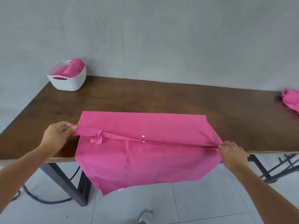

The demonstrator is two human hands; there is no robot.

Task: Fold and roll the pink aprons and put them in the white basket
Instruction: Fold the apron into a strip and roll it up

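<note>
Across the near edge of the dark wooden tabletop [161, 97], both hands, left [56, 136] and right [233, 155], pinch shut on a fold in the pink fabric apron [145, 159], whose overhanging half could drag it floorward if either grip loosens.
</note>
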